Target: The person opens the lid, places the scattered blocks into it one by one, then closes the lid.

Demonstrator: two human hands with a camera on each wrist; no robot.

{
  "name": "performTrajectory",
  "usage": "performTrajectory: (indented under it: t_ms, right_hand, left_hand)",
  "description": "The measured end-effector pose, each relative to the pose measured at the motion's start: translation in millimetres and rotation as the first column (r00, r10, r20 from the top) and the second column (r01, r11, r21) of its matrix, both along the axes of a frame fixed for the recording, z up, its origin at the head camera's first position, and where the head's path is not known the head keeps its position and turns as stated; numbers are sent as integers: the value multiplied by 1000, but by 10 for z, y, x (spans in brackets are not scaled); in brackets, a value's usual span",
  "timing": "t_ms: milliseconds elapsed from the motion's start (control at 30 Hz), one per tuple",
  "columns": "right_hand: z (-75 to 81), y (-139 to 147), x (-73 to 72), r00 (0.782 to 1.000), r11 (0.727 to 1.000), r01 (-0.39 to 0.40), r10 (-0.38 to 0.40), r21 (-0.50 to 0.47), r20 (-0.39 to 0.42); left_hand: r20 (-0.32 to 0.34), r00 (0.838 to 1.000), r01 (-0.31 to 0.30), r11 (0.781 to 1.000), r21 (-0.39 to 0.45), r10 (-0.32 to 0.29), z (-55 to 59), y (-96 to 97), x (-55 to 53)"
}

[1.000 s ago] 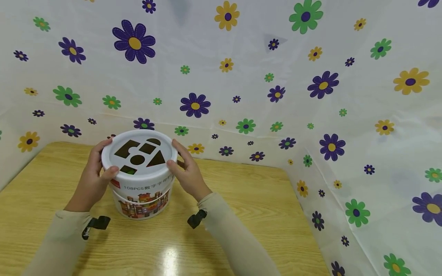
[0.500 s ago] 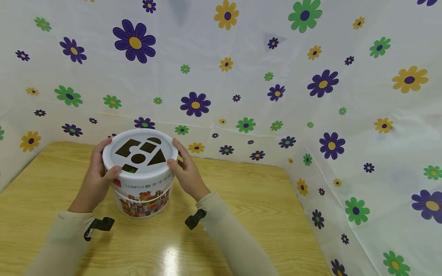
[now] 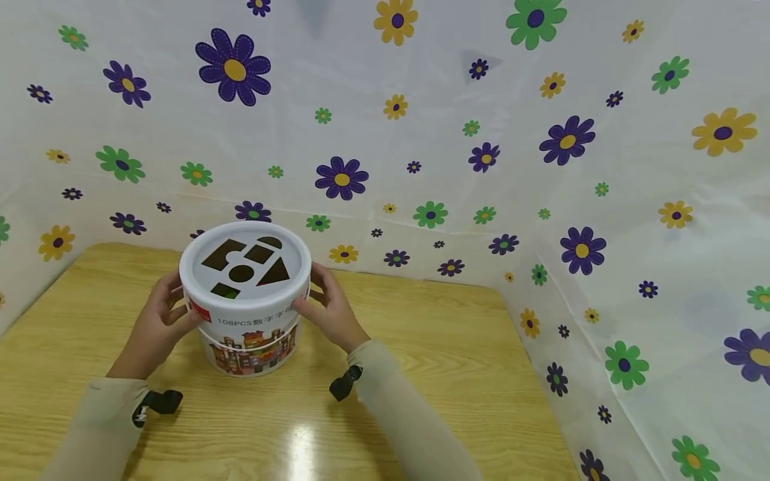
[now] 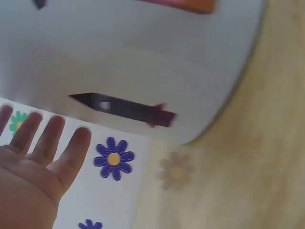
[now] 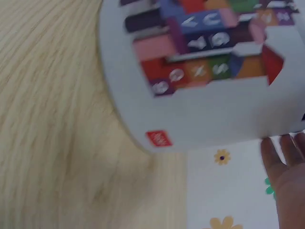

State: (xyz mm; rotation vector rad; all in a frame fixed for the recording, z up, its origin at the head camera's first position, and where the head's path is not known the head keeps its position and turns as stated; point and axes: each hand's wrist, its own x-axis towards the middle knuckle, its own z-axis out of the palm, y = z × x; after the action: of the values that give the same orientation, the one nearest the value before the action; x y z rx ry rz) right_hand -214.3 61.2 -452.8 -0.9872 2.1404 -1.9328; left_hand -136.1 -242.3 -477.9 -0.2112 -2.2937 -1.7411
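Observation:
A white round bucket (image 3: 255,344) with printed coloured blocks and "108PCS" on its side stands upright on the table in the head view. Its white lid (image 3: 261,295) has several shaped holes, and something green shows through one. My left hand (image 3: 150,327) is at the bucket's left side below the lid rim, thumb toward the front. My right hand (image 3: 332,314) rests against the right side, its thumb near the rim and its other fingers partly hidden behind the wall. Both wrist views show extended fingers at the bucket's wall (image 4: 200,62).
The wooden table (image 3: 445,374) extends around the bucket, mostly to the right and front. A white flower-patterned cloth (image 3: 373,60) hangs behind the table and along its right side. The bucket's thin white handle (image 3: 259,348) hangs across its front.
Both hands have slid down from the lid's rim to the bucket's sides; the left thumb has come off the lid. The bucket stays in about the same place.

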Motion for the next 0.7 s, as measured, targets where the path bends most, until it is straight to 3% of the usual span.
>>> performTrajectory:
  t_ms: [133, 433, 700]
  right_hand:
    - [-70, 31, -3, 997, 996, -18, 13, 82, 71]
    - [-105, 77, -32, 990, 998, -29, 20, 61, 140]
    - [-117, 337, -32, 992, 997, 13, -21, 70, 126]
  left_hand:
    - [24, 1000, -8, 1000, -4, 8, -84, -8, 3]
    - [41, 998, -54, 999, 8, 53, -122, 62, 12]
    - [8, 1000, 22, 998, 55, -23, -131, 313, -76]
